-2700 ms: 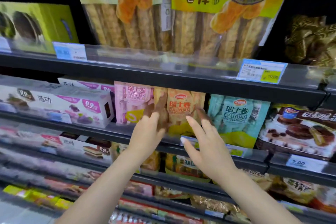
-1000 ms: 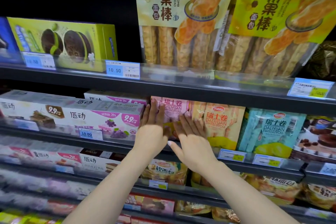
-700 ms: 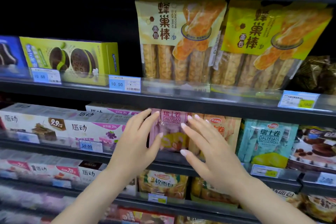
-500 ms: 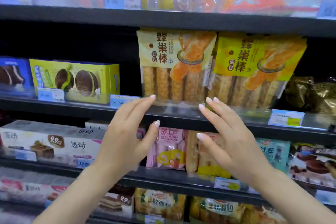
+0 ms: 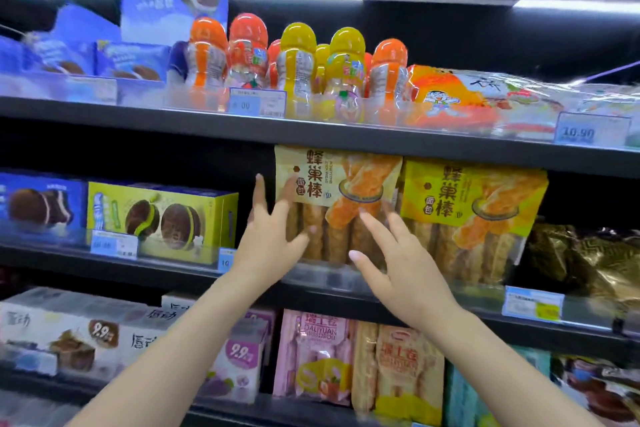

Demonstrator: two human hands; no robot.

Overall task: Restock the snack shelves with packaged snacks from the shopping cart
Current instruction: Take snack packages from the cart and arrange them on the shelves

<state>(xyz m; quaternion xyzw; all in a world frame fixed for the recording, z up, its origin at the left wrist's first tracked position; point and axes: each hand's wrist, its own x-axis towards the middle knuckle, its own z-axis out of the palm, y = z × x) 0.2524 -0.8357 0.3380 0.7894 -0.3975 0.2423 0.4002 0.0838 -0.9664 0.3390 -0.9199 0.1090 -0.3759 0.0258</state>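
Dark store shelves (image 5: 311,137) under strip lights. Fingers spread and straight on both sides, gripping nothing. Left hand (image 5: 268,246) at left edge of cream bread-stick bag (image 5: 332,184); right hand (image 5: 403,269) in front of its lower half; contact unclear. Bag upright on middle shelf, long axis vertical, front facing out, sticks inside standing on end. Yellow bag (image 5: 478,204) just beside. Green box (image 5: 162,218) further left.
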